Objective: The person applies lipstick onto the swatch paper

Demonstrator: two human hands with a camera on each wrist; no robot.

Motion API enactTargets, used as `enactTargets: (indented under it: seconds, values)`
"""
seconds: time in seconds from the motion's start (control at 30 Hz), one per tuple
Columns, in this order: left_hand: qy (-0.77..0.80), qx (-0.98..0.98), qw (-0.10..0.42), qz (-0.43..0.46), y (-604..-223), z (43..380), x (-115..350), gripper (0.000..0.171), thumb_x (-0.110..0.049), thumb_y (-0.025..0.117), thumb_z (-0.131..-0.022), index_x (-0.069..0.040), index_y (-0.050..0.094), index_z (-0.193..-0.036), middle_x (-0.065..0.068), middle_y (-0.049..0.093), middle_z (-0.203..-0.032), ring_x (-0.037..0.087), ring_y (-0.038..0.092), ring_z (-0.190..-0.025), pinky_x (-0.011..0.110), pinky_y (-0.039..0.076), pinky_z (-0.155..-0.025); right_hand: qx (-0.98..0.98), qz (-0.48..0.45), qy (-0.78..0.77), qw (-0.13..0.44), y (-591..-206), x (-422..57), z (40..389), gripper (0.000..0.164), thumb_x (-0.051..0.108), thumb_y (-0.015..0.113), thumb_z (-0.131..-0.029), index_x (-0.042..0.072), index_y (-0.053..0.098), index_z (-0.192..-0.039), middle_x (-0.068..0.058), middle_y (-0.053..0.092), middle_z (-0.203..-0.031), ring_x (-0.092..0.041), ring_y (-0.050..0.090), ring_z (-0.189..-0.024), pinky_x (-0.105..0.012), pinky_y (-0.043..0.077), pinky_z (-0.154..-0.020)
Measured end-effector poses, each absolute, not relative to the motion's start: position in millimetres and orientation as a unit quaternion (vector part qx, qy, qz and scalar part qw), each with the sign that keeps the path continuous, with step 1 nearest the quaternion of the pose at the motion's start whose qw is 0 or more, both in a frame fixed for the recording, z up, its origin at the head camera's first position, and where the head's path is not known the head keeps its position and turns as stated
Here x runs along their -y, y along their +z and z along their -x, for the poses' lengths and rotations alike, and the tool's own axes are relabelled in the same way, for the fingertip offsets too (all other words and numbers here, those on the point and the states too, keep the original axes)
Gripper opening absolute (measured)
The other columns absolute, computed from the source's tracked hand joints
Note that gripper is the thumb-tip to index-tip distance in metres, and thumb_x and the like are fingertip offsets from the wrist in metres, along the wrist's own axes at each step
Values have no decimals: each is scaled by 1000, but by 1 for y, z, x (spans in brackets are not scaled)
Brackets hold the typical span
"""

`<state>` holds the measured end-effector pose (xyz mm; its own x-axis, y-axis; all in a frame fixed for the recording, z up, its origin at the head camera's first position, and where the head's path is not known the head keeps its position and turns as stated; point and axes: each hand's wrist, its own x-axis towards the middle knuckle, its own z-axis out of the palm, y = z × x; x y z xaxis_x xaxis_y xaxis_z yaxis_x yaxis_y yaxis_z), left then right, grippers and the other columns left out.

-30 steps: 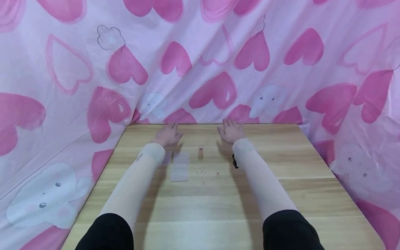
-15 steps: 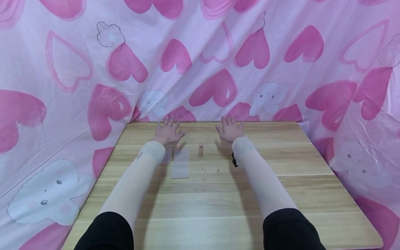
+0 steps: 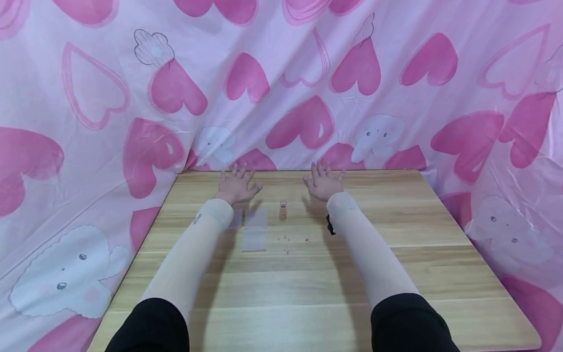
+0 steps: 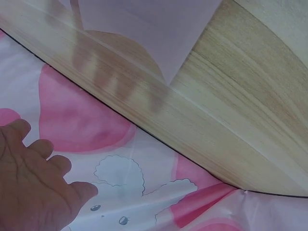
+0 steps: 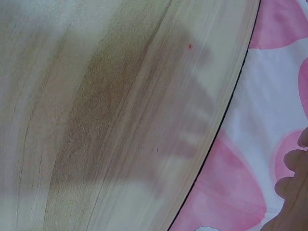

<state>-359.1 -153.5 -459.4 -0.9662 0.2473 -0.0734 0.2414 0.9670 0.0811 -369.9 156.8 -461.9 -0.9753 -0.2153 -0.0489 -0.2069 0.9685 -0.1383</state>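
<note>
Hands: two, one left hand (image 3: 236, 187), one right hand (image 3: 324, 185). Pale arm sleeves (image 3: 189, 256): two. Black sleeves (image 3: 151, 326): two. Wooden table (image 3: 281, 303): one. Small clear vial (image 3: 283, 210): one. Pale purple square sheets (image 3: 253, 240): three visible, one partly covered. Reddish specks (image 3: 307, 240): at least five, too tiny for exact tally. White cartoon animals (image 3: 66, 274) on the heart-print cloth (image 3: 303, 29): four. Pink hearts: well over a dozen, several cut off at frame edges.

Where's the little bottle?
In the head view, the little bottle stands on the table, right of the pale squares, left of the right hand and beyond the tiny reddish bits.
</note>
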Motion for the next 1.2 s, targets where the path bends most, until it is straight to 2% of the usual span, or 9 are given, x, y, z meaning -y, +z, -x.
enactTargets:
  seconds: [0.17,0.37,0.53,0.6,0.73,0.83,0.9,1.03,1.2]
  values:
    - [39,-991,41,-123,-461,360,153,82,-77,19,-89,-30,8,-155,3,-4,-164,35,-1,-151,63,-12,-116,-992,102,-59,35,-463,-158,370,76,63,12,-98,17,-2,-156,-4,-9,-163,-34,-10,-150,-71,-27,-99]
    - [34,-990,41,-132,-461,359,148,80,-76,20,-90,-31,8,-155,2,-2,-164,32,-2,-151,62,-11,-117,-993,98,-60,39,-464,-160,369,81,70,3,-94,18,-6,-155,-6,-3,-164,-33,-12,-150,-73,-24,-100]
    - [46,-988,45,-140,-460,357,145,74,-68,28,-94,-27,16,-155,4,12,-164,34,7,-151,65,-6,-116,-992,100,-69,42,-467,-162,368,87,74,-3,-90,18,-4,-156,-7,-4,-164,-33,-12,-150,-76,-20,-100]
    - [48,-987,49,-145,-459,355,143,71,-64,31,-96,-25,23,-154,5,20,-162,36,11,-150,68,-2,-115,-990,110,-79,41,-468,-162,367,87,75,-3,-89,18,-3,-156,-8,1,-164,-35,-4,-151,-77,-15,-102]
    - [29,-987,49,-153,-459,353,140,68,-63,32,-96,-23,31,-151,4,26,-160,36,21,-148,69,6,-115,-978,162,-125,22,-472,-160,366,76,63,18,-98,14,12,-156,-10,21,-161,-35,20,-149,-66,10,-116]
    - [22,-985,41,-164,-461,352,141,68,-63,33,-96,-22,34,-150,5,29,-159,36,29,-145,70,10,-113,-962,223,-158,11,-475,-156,364,64,47,38,-100,11,28,-151,-11,41,-153,-31,41,-140,-51,33,-114]
    - [30,-985,36,-168,-462,350,141,66,-62,35,-96,-22,36,-149,5,32,-158,35,32,-144,70,13,-113,-949,260,-179,20,-475,-153,361,58,37,48,-97,10,36,-147,-10,51,-144,-29,50,-131,-47,41,-109]
    - [53,-984,19,-167,-463,347,141,64,-61,39,-95,-24,40,-147,4,38,-155,34,36,-142,68,21,-112,-921,306,-229,76,-472,-145,353,52,23,57,-91,8,45,-140,-9,57,-135,-28,55,-123,-46,45,-104]
    - [77,-982,18,-172,-462,342,140,63,-63,43,-93,-27,42,-145,4,39,-154,34,33,-143,69,25,-110,-903,302,-257,165,-471,-136,346,55,26,56,-91,10,43,-141,-7,53,-138,-28,50,-129,-50,41,-108]
